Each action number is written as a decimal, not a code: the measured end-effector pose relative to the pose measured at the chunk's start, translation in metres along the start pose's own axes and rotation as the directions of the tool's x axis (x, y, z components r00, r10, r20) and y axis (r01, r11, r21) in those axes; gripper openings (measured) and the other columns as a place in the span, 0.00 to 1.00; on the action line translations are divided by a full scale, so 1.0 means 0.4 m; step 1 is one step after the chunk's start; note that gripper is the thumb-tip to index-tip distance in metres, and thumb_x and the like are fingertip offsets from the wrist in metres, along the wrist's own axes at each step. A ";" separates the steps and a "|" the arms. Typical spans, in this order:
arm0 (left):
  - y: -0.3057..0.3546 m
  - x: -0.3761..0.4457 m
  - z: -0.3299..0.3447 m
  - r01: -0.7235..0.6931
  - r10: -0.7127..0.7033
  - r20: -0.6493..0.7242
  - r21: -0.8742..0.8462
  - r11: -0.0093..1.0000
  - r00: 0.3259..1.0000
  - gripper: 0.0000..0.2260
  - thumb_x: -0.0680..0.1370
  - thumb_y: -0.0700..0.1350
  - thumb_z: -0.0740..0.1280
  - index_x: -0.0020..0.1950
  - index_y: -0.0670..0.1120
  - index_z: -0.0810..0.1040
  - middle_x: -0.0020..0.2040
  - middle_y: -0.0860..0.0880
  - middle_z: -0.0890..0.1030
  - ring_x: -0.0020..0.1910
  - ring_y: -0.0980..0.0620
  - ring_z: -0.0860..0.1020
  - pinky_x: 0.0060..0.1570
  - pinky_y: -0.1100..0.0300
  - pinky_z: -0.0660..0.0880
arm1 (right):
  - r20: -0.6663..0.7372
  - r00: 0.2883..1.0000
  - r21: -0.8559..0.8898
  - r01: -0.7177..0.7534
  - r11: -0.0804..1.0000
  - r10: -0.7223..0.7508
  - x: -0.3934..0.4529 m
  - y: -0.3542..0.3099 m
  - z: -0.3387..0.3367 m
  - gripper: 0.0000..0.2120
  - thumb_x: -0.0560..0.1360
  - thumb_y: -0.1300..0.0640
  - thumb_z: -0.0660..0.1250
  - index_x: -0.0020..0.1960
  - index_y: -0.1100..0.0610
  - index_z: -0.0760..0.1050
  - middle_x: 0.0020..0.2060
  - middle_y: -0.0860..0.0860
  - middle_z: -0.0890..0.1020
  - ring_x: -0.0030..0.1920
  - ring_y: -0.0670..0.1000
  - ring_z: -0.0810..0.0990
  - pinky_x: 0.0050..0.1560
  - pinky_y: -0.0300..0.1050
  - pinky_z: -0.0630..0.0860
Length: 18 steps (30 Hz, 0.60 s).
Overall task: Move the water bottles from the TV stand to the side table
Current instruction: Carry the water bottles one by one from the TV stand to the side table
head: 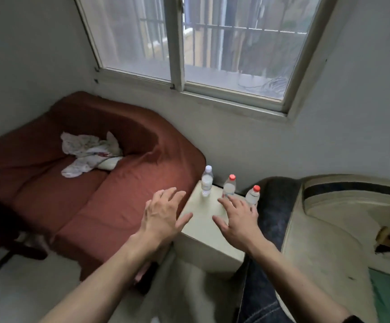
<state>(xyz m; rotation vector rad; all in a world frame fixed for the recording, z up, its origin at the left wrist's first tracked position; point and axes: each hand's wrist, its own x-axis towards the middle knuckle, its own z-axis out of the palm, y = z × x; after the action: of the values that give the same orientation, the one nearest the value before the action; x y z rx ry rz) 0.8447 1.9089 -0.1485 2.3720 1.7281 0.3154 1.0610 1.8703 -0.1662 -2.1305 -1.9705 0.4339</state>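
The head view looks down at a small cream-coloured desk (203,220) that stands in the corner below a window (189,43), between a sofa with a reddish-brown cover (91,183) on the left and a dark blue cushion (275,206) on the right. Three water bottles stand upright on the far part of the desk, near the wall. The white-capped bottle (207,180) is at the far left corner. The middle red-capped bottle (229,186) is to the right of it, a little apart. The right red-capped bottle (252,195) stands at the right edge of the desk, just beside the dark cushion, and its lower part is hidden behind the right hand.

The left hand (163,213) is open with the fingers spread, palm down. It is over the edge of the sofa cover, just beside the left side of the desk, and it holds nothing. The right hand (238,217) is also open with spread fingers, palm down, over the right part of the desk top. Its fingertips (222,201) are near the base of the middle bottle, but I cannot tell if they touch it. It grips nothing.

On the sofa lies a crumpled white cloth (89,152) with some pattern. At the bottom right, a leg in dark jeans (259,294) shows below the right forearm.
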 end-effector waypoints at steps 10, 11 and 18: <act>-0.281 -0.299 -0.134 0.304 -0.313 -0.105 -0.092 0.948 0.944 0.36 0.71 0.70 0.54 0.72 0.51 0.73 0.71 0.46 0.74 0.69 0.43 0.71 0.70 0.50 0.69 | 0.051 0.960 -0.038 0.278 0.960 -0.276 -0.026 -0.365 0.079 0.26 0.78 0.36 0.56 0.74 0.42 0.62 0.76 0.46 0.62 0.76 0.54 0.58 0.73 0.60 0.55; -0.317 -0.336 -0.148 0.325 -0.336 -0.114 -0.102 0.940 0.935 0.35 0.72 0.69 0.56 0.72 0.50 0.73 0.71 0.45 0.74 0.69 0.42 0.71 0.71 0.50 0.67 | 0.063 0.953 -0.033 0.299 0.954 -0.297 -0.039 -0.412 0.092 0.26 0.78 0.36 0.56 0.74 0.42 0.62 0.76 0.47 0.62 0.76 0.54 0.58 0.73 0.61 0.55; -0.582 -0.638 -0.265 0.436 -0.452 -0.202 -0.119 0.892 0.869 0.34 0.72 0.67 0.57 0.71 0.49 0.75 0.69 0.45 0.75 0.69 0.42 0.72 0.71 0.51 0.66 | 0.151 0.875 -0.022 0.468 0.883 -0.460 -0.189 -0.761 0.205 0.27 0.78 0.38 0.56 0.75 0.43 0.59 0.77 0.48 0.60 0.77 0.56 0.55 0.74 0.64 0.52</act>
<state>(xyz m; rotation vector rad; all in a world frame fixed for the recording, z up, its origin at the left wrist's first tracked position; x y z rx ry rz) 0.5267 1.7389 -0.1263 1.8670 2.2575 0.5737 0.7428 1.8174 -0.1320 -1.6014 -2.5051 0.4493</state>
